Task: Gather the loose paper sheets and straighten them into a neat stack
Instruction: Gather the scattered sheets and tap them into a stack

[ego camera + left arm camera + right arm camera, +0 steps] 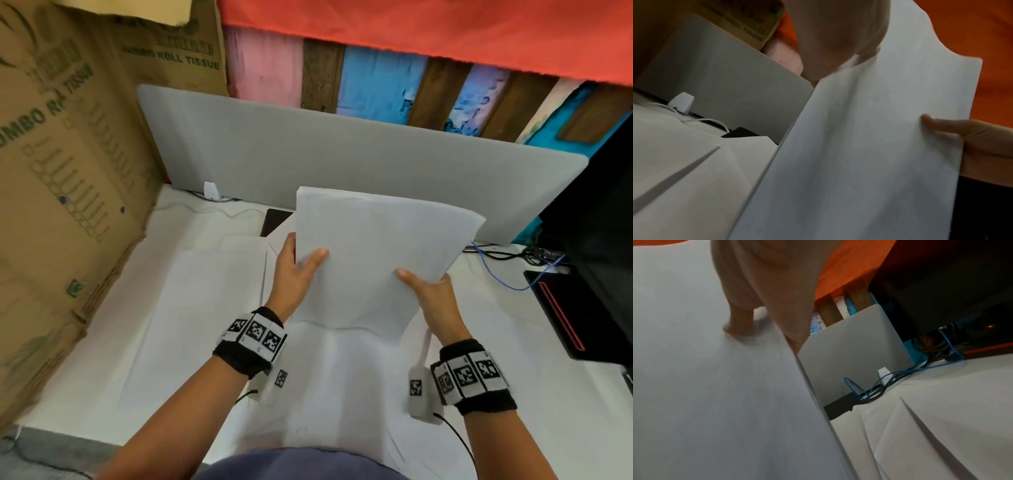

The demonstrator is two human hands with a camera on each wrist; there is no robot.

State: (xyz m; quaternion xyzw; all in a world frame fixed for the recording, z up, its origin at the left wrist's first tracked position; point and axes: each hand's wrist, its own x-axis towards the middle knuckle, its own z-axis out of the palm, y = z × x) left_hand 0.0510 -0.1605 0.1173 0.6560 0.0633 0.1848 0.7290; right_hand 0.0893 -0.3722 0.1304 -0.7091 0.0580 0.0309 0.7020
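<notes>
A person's left hand (291, 270) and right hand (432, 297) each grip a side edge of a bundle of paper sheets (373, 253), held upright just above the table (513, 342), likely to tap its edges level; more sheets (212, 294) lie left of the bundle.

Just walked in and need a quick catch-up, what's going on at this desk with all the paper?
A person is holding a stack of white paper sheets upright over the desk, left hand gripping its left edge and right hand its right, thumbs on the near face. The stack's bottom edge sits on or near more loose sheets lying flat on the white table. It looks like they are squaring up the stack; gathering isn't finished.
</notes>
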